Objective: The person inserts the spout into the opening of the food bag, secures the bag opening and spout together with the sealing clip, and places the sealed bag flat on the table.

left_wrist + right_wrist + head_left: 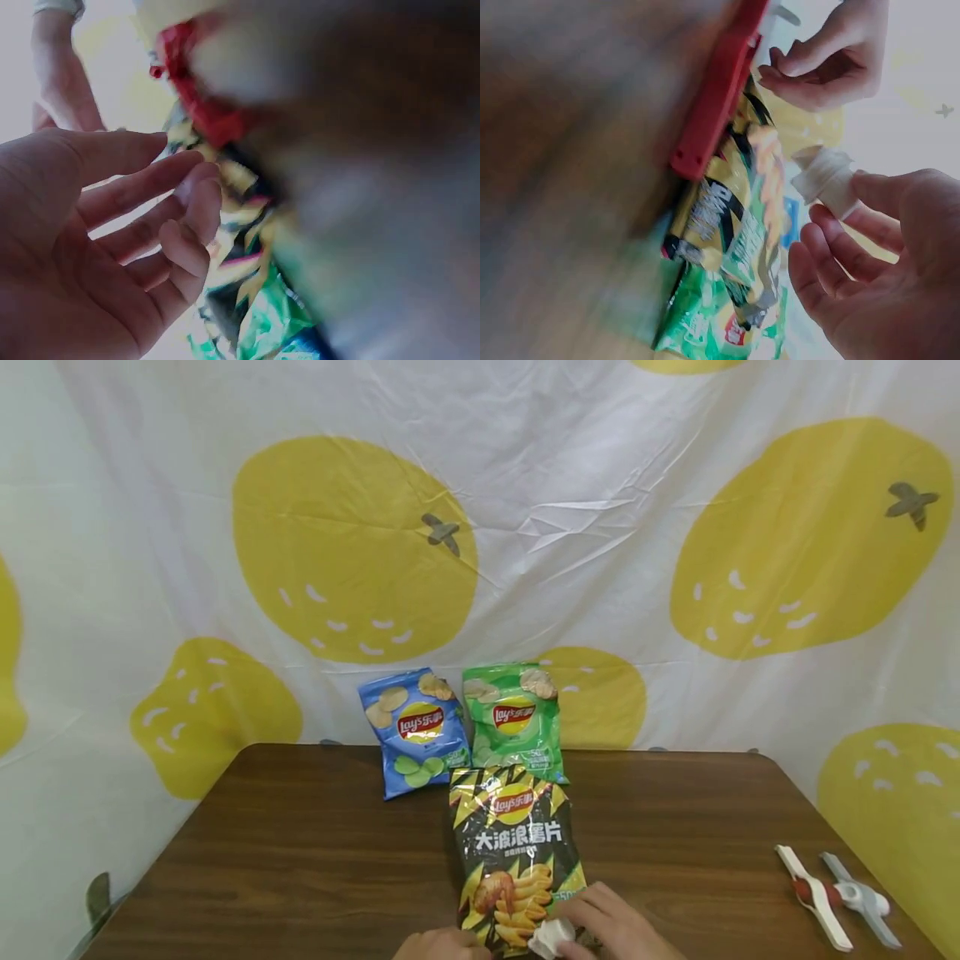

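Observation:
In the head view, a black-and-yellow chip bag (517, 860) lies on the table before me. My right hand (618, 927) pinches a small white plastic piece (552, 937) over the bag's near right corner. The right wrist view shows that piece as a ribbed cylinder (831, 184) between thumb and fingers. My left hand (444, 945) is by the near left corner; in the left wrist view its fingers (196, 202) are loosely bent, holding nothing. A long red plastic bar (718, 105) runs across the bag's near end, out of sight in the head view.
A blue chip bag (423, 735) and a green one (513, 722) lean against the lemon-print cloth (577, 527) behind the brown table (322, 860). To the right lie a white bar clip with a red middle (813, 897) and a grey one with a white middle (862, 902).

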Demonstrator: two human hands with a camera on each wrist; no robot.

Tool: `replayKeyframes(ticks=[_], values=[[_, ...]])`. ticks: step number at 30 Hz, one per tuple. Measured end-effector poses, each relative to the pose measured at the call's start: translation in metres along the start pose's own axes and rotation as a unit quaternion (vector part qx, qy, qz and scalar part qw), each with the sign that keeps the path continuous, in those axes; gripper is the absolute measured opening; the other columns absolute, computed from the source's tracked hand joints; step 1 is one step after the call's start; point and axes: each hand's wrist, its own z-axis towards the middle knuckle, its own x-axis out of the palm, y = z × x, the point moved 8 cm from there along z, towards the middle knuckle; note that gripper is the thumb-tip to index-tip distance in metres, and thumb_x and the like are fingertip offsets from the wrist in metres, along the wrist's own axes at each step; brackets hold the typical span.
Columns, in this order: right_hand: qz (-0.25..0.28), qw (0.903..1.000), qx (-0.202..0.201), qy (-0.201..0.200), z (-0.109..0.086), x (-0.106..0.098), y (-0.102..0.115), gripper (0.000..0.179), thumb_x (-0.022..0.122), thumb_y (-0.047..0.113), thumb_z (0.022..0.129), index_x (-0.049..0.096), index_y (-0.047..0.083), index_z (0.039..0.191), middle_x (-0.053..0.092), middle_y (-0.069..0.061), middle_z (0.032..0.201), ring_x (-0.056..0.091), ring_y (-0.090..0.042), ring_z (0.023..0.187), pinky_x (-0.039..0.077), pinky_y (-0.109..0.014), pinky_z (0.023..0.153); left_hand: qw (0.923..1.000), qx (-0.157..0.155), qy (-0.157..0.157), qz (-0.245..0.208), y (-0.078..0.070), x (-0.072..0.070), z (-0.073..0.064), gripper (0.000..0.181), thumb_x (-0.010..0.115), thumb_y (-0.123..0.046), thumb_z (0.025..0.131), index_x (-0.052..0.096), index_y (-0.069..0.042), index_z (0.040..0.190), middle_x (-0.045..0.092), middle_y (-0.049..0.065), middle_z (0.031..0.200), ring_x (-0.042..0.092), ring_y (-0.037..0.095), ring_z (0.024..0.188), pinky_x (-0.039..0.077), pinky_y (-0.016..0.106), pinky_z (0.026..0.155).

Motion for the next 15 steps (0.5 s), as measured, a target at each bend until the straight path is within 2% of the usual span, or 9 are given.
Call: replayKeyframes(ticks=[2,4,6,10,12,14,15], values=[[0.000,0.9997,0.018,-0.016,0.004,-0.009,-0.002,0.019,0.057,0.025,0.088,0.057,0.023,0.107,0.050,0.018,0.095,0.045,0.001,0.082,0.044,-0.020,0.064,0.9987,0.046,-0.021,0.008,-0.007,-0.018,-0.001,0.014,0.057,-0.036,0.083,0.065,-0.024,0.083,0.050,-0.017,0.067,0.044,-0.004,0.057,0.038,0.018,0.049],[0.007,0.9986,0.036,-0.039,0.007,-0.019,-0.005,0.020,0.057,0.025,0.087,0.056,0.024,0.108,0.051,0.019,0.093,0.046,0.002,0.081,0.045,-0.021,0.065,0.9965,0.061,-0.054,-0.018,-0.007,-0.038,0.000,0.013,0.056,-0.033,0.085,0.064,-0.024,0.082,0.050,-0.018,0.068,0.044,-0.004,0.058,0.039,0.016,0.052],[0.022,0.9962,0.058,-0.061,0.011,-0.028,-0.010,0.021,0.057,0.023,0.088,0.056,0.025,0.108,0.051,0.018,0.091,0.047,0.001,0.078,0.045,-0.021,0.064,0.9919,0.071,-0.086,-0.062,-0.003,-0.058,0.002,0.014,0.053,-0.030,0.088,0.064,-0.022,0.087,0.053,-0.018,0.073,0.046,-0.005,0.064,0.042,0.016,0.058],[0.067,0.9870,0.109,-0.096,0.018,-0.042,-0.023,0.018,0.056,0.022,0.088,0.058,0.024,0.106,0.055,0.015,0.089,0.052,-0.002,0.077,0.047,-0.022,0.066,0.9696,0.085,-0.170,-0.154,0.012,-0.091,0.011,0.015,0.053,-0.030,0.089,0.063,-0.021,0.096,0.060,-0.013,0.087,0.052,-0.002,0.076,0.046,0.020,0.067],[0.100,0.9800,0.131,-0.112,0.022,-0.047,-0.030,0.017,0.056,0.022,0.088,0.059,0.021,0.105,0.058,0.012,0.089,0.055,-0.005,0.079,0.048,-0.023,0.068,0.9557,0.102,-0.217,-0.170,0.020,-0.104,0.016,0.013,0.053,-0.029,0.090,0.062,-0.022,0.097,0.061,-0.009,0.090,0.053,0.001,0.078,0.046,0.022,0.067],[0.130,0.9722,0.151,-0.123,0.025,-0.049,-0.038,0.016,0.056,0.022,0.088,0.060,0.018,0.103,0.059,0.009,0.091,0.057,-0.009,0.082,0.048,-0.025,0.072,0.9484,0.100,-0.249,-0.169,0.028,-0.114,0.025,0.014,0.053,-0.031,0.090,0.061,-0.024,0.099,0.060,-0.009,0.093,0.052,0.003,0.078,0.046,0.023,0.066],[0.141,0.9683,0.164,-0.125,0.026,-0.049,-0.043,0.016,0.056,0.024,0.089,0.060,0.018,0.102,0.059,0.008,0.092,0.057,-0.010,0.084,0.048,-0.025,0.073,0.9472,0.094,-0.260,-0.163,0.032,-0.118,0.029,0.014,0.053,-0.032,0.090,0.060,-0.025,0.099,0.060,-0.009,0.093,0.050,0.003,0.076,0.045,0.023,0.065]])
